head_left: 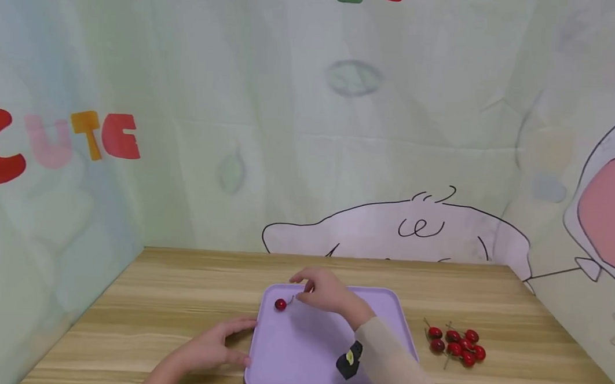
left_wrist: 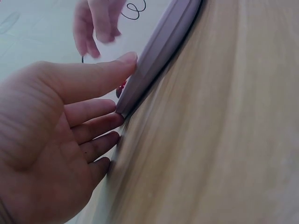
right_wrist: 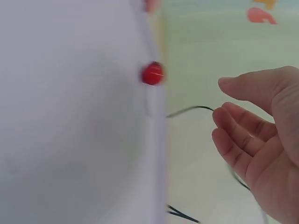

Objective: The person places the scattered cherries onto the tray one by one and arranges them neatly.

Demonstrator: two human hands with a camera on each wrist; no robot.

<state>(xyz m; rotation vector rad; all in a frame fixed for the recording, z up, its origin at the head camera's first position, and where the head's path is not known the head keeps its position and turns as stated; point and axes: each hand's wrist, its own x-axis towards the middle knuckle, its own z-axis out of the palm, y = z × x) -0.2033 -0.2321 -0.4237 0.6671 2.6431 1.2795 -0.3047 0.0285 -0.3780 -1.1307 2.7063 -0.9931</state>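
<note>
A single red cherry with a thin stem lies near the far left corner of a lilac tray. Above the tray, just right of that cherry, my right hand hangs with thumb and fingers apart and nothing between them. The same cherry shows in the right wrist view, away from the fingertips. My left hand is at the tray's left edge. Its thumb and fingertips rest at the rim in the left wrist view, with the fingers extended.
Several cherries with stems lie in a group on the wooden table, right of the tray. A small black object with a yellow mark shows beside the right sleeve. A printed curtain hangs behind the table.
</note>
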